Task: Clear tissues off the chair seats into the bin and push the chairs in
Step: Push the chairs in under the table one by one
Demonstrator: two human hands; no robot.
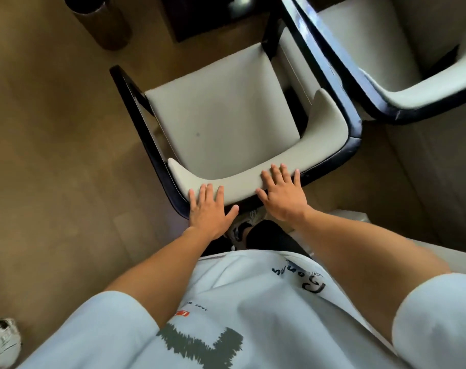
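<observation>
The chair point(226, 123), seat bare of tissues, stands on the brown floor point(53, 155) just short of the dark tabletop point(200, 17), a second chair point(386, 62) beside it; it looks sturdy and fairly heavy, its padded backrest the likely place to push; left hand point(209, 211) and right hand point(282, 194) rest flat there, fingers point(275, 173) straight, gripping nothing; a dark cylinder point(99, 20), perhaps the bin, stands far-left.

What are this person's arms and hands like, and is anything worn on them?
Both forearms are bare. The left hand and right hand wear no gloves, and no rings or watch show. Loose, short, pale blue-white sleeves end near the elbows, part of a T-shirt printed with dark lettering.
</observation>
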